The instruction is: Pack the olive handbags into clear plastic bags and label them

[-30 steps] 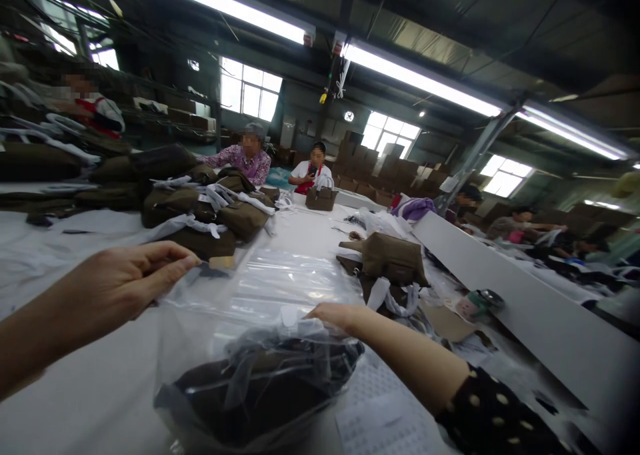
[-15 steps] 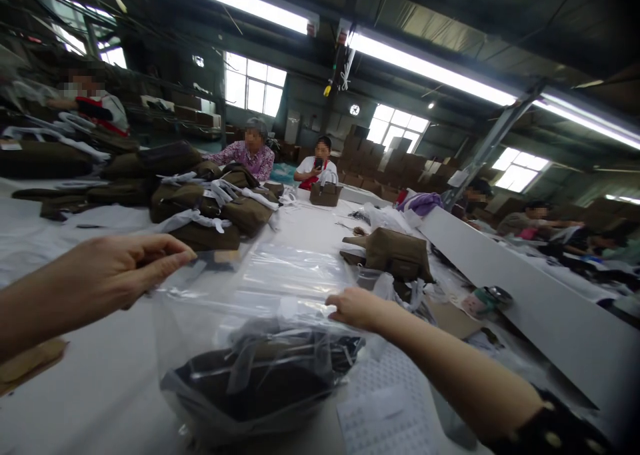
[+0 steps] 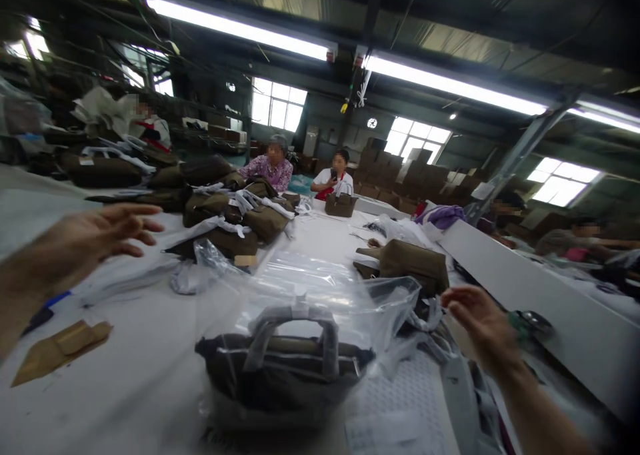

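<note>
A dark olive handbag [image 3: 280, 382] stands on the white table, its two handles wrapped in white and pointing up. Around it is a clear plastic bag [image 3: 310, 272], its mouth spread out on the far side. To the left, my left hand [image 3: 107, 235] is in the air, fingers apart and holding nothing. My right hand [image 3: 473, 315] is off to the right beside the plastic's outer corner, fingers loosely bent and somewhat blurred, with nothing visible in them. A printed sheet [image 3: 407, 395] lies by the handbag's right end.
A heap of olive bags [image 3: 220, 208] with white-wrapped handles covers the far left. Another olive bag [image 3: 413, 265] lies at right, near a white board [image 3: 530, 302]. Brown paper [image 3: 65, 348] is at left. Two people sit at the table's far end, near a small handbag [image 3: 341, 204].
Both hands have let go of the plastic bag and moved apart, left and right. The handbag inside now shows its handles upright. The view has shifted a little.
</note>
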A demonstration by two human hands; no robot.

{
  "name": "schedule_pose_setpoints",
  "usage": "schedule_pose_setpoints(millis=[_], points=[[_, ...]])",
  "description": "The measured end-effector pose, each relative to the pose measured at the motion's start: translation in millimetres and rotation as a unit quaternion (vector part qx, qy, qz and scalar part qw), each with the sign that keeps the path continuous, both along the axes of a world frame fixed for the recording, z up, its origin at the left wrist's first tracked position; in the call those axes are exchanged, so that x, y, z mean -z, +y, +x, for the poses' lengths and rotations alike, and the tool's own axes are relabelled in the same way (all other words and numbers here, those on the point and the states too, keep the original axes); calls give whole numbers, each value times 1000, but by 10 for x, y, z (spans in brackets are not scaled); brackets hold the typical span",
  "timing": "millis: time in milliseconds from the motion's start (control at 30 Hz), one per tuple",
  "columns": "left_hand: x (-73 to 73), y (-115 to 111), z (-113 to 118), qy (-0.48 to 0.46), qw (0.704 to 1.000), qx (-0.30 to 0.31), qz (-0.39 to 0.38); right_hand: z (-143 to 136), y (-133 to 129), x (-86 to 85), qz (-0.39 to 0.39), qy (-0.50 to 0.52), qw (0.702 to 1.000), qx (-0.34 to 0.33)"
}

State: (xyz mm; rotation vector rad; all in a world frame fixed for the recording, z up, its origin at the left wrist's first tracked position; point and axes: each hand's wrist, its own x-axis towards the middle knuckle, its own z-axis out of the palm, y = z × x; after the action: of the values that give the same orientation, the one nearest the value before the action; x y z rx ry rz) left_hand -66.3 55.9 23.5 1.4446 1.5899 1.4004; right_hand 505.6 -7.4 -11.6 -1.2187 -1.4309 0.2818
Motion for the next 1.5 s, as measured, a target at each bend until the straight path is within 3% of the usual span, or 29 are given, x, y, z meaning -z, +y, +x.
schedule_pose_setpoints(millis=[67, 100, 200, 300, 367, 433, 500, 567, 600, 667, 800, 867, 1000, 1100, 1167, 1267, 1333, 1400, 1500], points=[[281, -95, 89, -49, 996, 50, -53, -265, -93, 226, 59, -33, 997, -41], [394, -129, 170, -67, 993, 70, -60, -479, -141, 251, 99, -74, 989, -78], [537, -140, 432, -102, 987, 118, -46, -1241, -232, 49, 172, -295, 920, -189], [349, -44, 644, -51, 994, 99, -15, -1845, -152, -185, 132, -465, 858, -173], [110, 15, 808, 84, 991, 95, 32, -2059, -46, -187, 84, -535, 830, -135], [-118, 38, 1026, 275, 940, 171, 105, -2145, 35, -95, 57, -582, 804, -112], [-253, 53, 1272, 434, 841, 287, 149, -2155, 63, 10, 61, -605, 787, -105], [-267, 95, 1484, 518, 763, 368, 120, -2142, 47, 76, 79, -613, 780, -98], [-237, 129, 1556, 534, 746, 387, 96, -2137, 32, 92, 87, -613, 779, -96], [-144, 206, 1620, 525, 753, 389, 73, -2141, 12, 109, 90, -607, 784, -93], [27, 286, 1547, 453, 816, 350, 81, -2207, 78, 156, 73, -621, 776, -76], [103, 260, 1515, 464, 804, 365, 67, -2253, 134, 199, 72, -646, 757, -72], [238, 192, 1551, 526, 751, 398, 13, -2314, 170, 282, 87, -675, 730, -63], [232, 175, 1572, 519, 758, 394, 20, -2308, 178, 287, 79, -677, 727, -75], [182, 158, 1550, 497, 765, 408, 30, -2292, 224, 230, 27, -677, 728, -110], [147, 136, 1486, 493, 734, 466, -25, -2273, 341, 70, -94, -663, 719, -188], [189, 152, 1444, 496, 720, 482, -60, -2273, 400, -27, -131, -652, 716, -212], [259, 209, 1412, 473, 738, 476, -61, -2281, 406, -69, -120, -649, 725, -200], [329, 351, 1375, 410, 812, 414, -35, -2285, 335, -25, -53, -647, 741, -168]])
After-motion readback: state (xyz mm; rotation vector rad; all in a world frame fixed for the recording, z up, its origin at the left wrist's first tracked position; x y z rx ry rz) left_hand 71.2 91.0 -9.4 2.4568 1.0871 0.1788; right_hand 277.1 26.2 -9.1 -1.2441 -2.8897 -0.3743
